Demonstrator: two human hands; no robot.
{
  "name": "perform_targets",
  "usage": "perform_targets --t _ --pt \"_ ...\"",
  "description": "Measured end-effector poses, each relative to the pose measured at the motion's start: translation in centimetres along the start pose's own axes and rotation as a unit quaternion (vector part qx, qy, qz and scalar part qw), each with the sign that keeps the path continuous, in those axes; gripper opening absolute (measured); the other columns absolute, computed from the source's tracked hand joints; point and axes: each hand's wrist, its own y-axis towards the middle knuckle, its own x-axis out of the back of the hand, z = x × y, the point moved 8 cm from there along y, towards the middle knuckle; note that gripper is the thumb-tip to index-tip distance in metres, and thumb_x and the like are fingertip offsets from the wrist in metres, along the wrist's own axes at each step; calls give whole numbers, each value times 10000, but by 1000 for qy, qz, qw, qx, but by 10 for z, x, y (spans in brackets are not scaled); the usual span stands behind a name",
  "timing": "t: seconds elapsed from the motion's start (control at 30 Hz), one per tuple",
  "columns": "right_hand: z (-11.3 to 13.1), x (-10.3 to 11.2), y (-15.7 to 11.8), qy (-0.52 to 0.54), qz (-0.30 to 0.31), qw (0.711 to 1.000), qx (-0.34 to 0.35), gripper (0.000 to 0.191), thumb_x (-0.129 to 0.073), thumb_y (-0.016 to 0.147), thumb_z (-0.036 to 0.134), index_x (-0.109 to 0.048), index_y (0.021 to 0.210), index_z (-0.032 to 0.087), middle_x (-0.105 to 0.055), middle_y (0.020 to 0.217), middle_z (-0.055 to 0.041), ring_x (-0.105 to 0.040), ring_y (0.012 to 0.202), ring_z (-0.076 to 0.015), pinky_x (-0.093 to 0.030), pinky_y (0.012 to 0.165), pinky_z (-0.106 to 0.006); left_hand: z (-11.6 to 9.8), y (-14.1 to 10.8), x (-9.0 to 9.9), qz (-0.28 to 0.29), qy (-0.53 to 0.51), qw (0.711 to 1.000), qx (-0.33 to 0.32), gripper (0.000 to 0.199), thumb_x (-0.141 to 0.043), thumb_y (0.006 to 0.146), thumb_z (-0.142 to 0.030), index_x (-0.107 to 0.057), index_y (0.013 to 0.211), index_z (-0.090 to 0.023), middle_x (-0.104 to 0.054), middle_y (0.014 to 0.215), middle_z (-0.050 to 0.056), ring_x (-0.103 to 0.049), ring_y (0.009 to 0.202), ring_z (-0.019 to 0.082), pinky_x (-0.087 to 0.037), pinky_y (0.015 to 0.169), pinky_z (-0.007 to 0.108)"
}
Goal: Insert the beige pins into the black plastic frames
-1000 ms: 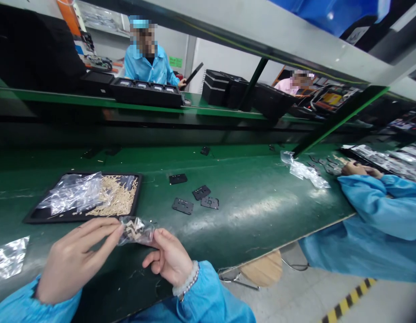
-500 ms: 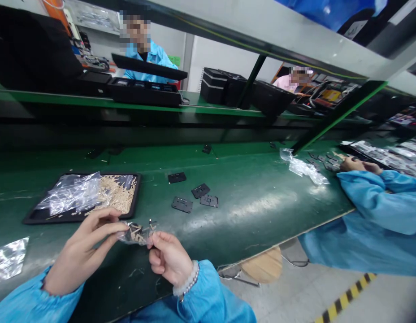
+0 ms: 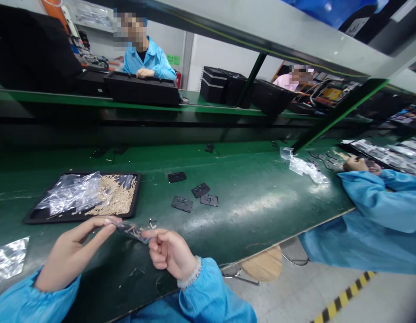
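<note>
Between my two hands, just above the green table, hangs a small clear plastic bag [image 3: 132,230] with beige and dark small parts inside. My left hand [image 3: 76,251] pinches its left end between thumb and fingers. My right hand [image 3: 171,251] grips the right end, the other fingers curled. Behind my left hand lies a black tray [image 3: 138,197] with a heap of small beige pegs [image 3: 119,197] and several empty clear bags [image 3: 73,193]. A few tiny parts [image 3: 152,223] rest on the table just beyond my right hand.
Several flat black plates [image 3: 182,203] lie mid-table. A clear bag [image 3: 11,260] is at the left edge. To the right, a co-worker's hands [image 3: 359,164] hold a dark part near plastic bags [image 3: 305,167]. A green post [image 3: 335,116] slants up there. Another person stands behind a black case [image 3: 142,89].
The bag is now tilted and flatter between my hands, and my left hand has shifted slightly left. Across the table, the black case's raised lid has come down.
</note>
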Motion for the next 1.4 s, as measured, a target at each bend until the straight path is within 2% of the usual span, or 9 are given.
perform_targets --t 0.23,0.37,0.5,0.63,0.9,1.0,1.07,1.23,1.4 --pt "5 8 7 -23 -62 996 58 466 -916 611 519 -655 759 162 -409 500 117 -251 385 -20 -64 409 -216 -9 5 -1 4 25 999 30 553 -746 570 -799 -783 727 -269 -807 815 35 -752 782 268 -622 742 326" --pt "4 5 12 -4 -54 998 44 551 -942 547 549 -607 761 167 -477 566 107 -251 377 -5 -63 390 -201 -9 7 -4 24 -23 999 23 556 -731 634 -777 -814 838 -266 -814 928 56 -754 892 277 -627 777 338" --pt "3 4 12 1 -46 998 37 534 -934 581 540 -604 784 173 -406 459 141 -191 345 -10 -48 378 -204 -5 4 0 -31 -18 999 1 468 -693 726 -723 -799 768 -269 -790 963 54 -725 962 265 -591 915 362" --pt "3 5 12 7 -47 998 39 467 -906 652 508 -613 788 171 -405 456 142 -170 335 -8 -41 381 -212 -9 7 3 -65 6 998 10 412 -704 687 -690 -736 690 -279 -770 914 52 -719 935 270 -591 899 380" --pt "10 -1 7 -8 -34 996 87 460 -896 651 490 -747 913 142 -481 430 94 -293 363 -45 -92 401 -233 -18 13 -2 -43 73 995 56 408 -651 693 -665 -705 637 -265 -717 597 10 -633 517 193 -519 488 280" --pt "11 -9 6 -17 16 995 93 458 -895 666 442 -764 1013 175 -766 801 -15 -365 350 -32 -131 374 -239 -22 8 -6 -48 82 995 38 493 -610 686 -741 -691 607 -262 -720 618 17 -639 546 193 -521 522 277" --pt "9 -12 7 -9 41 996 76 472 -905 661 393 -753 1069 210 -785 1043 -42 -424 368 -30 -147 359 -230 -22 5 -11 -36 74 996 25 510 -604 678 -759 -702 628 -261 -743 666 24 -671 609 201 -549 594 275" --pt "-1 -13 10 -14 65 998 23 548 -906 669 358 -717 1155 187 -692 668 28 -537 430 -74 -167 359 -191 -15 0 -19 -28 57 998 -1 371 -671 710 -641 -691 688 -271 -736 704 -5 -677 652 187 -545 646 253" --pt "0 -15 10 -20 69 997 33 433 -880 683 386 -695 1018 183 -722 1087 -79 -694 593 -118 -207 363 -167 -14 -1 -16 -74 30 997 -23 367 -696 728 -610 -628 627 -264 -687 702 -5 -634 623 169 -523 604 248"
